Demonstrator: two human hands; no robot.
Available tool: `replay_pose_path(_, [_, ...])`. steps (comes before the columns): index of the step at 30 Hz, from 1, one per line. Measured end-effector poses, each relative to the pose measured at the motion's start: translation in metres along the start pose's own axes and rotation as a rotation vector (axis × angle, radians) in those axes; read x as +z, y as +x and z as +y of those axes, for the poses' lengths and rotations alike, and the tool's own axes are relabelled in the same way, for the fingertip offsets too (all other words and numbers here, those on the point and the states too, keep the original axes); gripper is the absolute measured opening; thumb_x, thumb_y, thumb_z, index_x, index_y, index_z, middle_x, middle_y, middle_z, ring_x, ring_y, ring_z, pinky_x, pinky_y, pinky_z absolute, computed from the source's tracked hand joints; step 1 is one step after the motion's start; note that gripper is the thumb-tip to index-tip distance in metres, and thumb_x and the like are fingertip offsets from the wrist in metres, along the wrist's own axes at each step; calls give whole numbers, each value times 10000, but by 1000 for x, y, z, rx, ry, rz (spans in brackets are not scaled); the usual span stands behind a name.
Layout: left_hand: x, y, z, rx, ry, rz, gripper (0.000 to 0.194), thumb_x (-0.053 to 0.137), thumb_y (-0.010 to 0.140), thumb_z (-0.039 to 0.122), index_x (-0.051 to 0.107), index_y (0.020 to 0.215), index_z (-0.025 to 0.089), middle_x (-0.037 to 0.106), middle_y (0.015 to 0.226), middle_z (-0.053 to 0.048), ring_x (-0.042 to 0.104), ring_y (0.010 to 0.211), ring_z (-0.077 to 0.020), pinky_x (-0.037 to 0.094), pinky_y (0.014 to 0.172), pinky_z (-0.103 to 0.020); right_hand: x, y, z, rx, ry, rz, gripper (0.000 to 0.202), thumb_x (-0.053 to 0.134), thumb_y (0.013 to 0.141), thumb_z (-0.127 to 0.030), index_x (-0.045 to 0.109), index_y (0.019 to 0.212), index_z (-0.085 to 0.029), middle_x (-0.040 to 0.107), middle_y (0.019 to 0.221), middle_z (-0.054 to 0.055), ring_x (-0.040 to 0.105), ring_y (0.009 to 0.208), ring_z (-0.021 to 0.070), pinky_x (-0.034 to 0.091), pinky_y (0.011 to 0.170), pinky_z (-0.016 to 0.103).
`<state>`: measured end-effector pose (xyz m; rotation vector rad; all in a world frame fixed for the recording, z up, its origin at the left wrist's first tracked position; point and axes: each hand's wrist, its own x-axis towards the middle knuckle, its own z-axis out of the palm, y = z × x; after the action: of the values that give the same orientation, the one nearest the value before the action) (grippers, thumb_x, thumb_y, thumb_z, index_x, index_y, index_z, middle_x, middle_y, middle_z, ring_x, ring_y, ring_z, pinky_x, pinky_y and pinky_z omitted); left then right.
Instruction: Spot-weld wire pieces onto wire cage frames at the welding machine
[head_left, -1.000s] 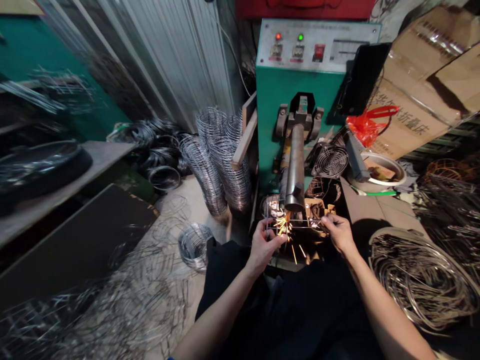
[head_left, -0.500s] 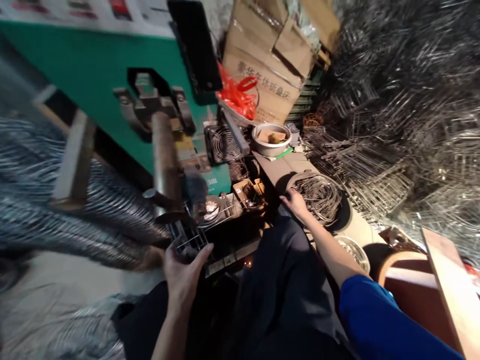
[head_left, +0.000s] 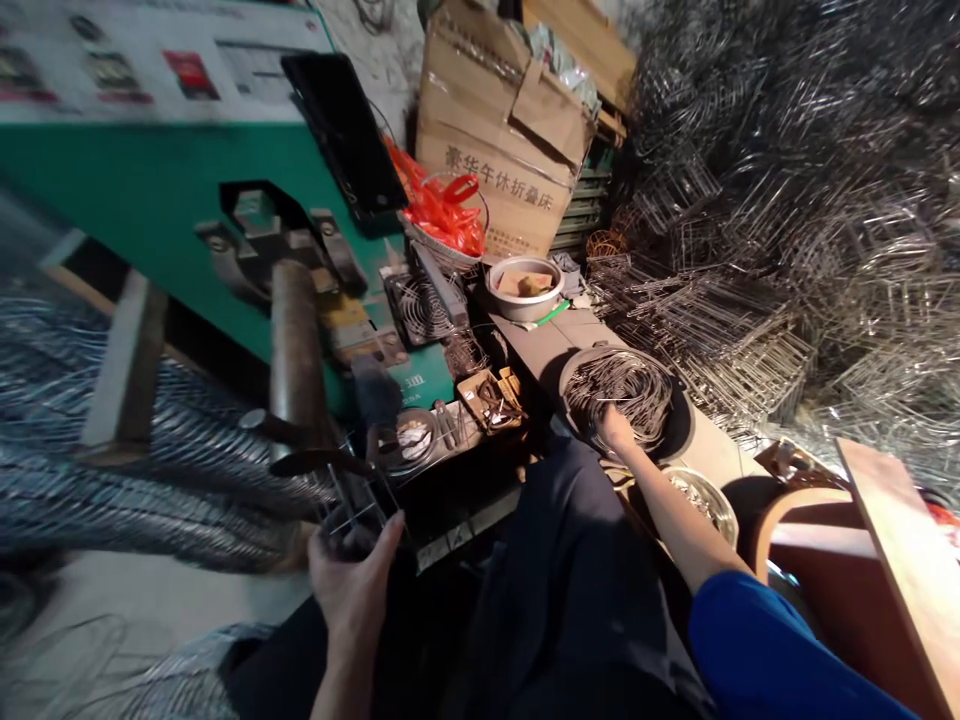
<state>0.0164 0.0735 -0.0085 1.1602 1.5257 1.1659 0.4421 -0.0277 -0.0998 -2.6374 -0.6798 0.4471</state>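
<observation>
With sparking stopped, work at left apparently pauses: the right hand (head_left: pixel 616 432) reaches coiled grey metal wire (head_left: pixel 642 392) at right, hold unclear. The left hand's (head_left: pixel 351 582) fingers still grip a boxy silver wire frame (head_left: pixel 351 520).

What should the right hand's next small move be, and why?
Probably lift one of the wires out of the tub: the right hand is at them, while the left hand holds a frame near the machine.
</observation>
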Motion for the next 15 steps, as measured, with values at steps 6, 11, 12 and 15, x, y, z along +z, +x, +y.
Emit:
replay_pose_path(6, [-30,-27,-16,6,58,-11,728,908,496,390,601,1119,175,656,873,-5,623,735,-154,535,640,-254,-64,-12,-43,-255,350,167,372,383,964,-462,598,1084,-184,670,929,77,586,794,194,466,749,293])
replay_pose_path(11, [-40,-41,-24,-8,14,-36,794,916,479,398,580,1161,170,667,908,-32,647,759,-184,555,640,-281,-87,-60,-109,-605,818,-123,393,567,879,-591,648,921,-208,576,742,1,472,646,141,393,612,259])
replay_pose_path(12, [-40,-44,-24,-6,-8,-45,799,917,483,390,571,1169,169,668,908,-36,648,755,-185,556,641,-284,-84,-71,-123,-638,804,-219,398,585,870,-592,659,881,-201,574,734,0,469,645,137,384,612,257])
replay_pose_path(15, [-42,-52,-24,-1,-68,-94,797,904,533,368,529,1207,170,649,812,-8,621,673,-159,535,601,-264,-63,-103,-156,-680,732,-390,458,598,849,-620,675,761,-177,573,700,9,467,642,137,370,616,263])
